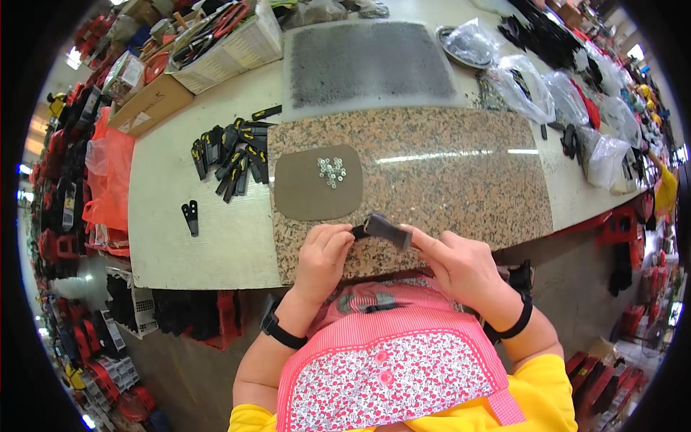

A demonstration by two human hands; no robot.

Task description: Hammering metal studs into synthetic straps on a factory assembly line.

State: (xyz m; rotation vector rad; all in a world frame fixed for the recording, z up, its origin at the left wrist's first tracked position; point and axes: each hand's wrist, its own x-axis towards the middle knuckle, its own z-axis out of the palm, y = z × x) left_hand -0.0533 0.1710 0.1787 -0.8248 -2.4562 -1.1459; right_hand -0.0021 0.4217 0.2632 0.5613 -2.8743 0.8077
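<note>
Two hands are being held over the near edge of the granite slab (461, 158), a black part (389, 232) being supported between them. The part's left end is being gripped by the left hand (322, 261), thumb and fingers clamped together on it. The right end is being touched by the right hand (461, 266), index finger extended; whether its thumb is being closed on the part cannot be told.

Risks, as judged: only a narrow pinch is being used at left, so twisting could be caused by an uneven push from the right, and the part dropped onto the slab or off its near edge. On the slab's left side, loose metal rings (331, 171) are being carried by a brown mat (302, 191); scattering could be caused by a knocking knuckle. Left of the slab, overlapping black pieces (234, 155) are being borne by the tabletop (158, 252); a snagged sweep could topple the heap.
</note>
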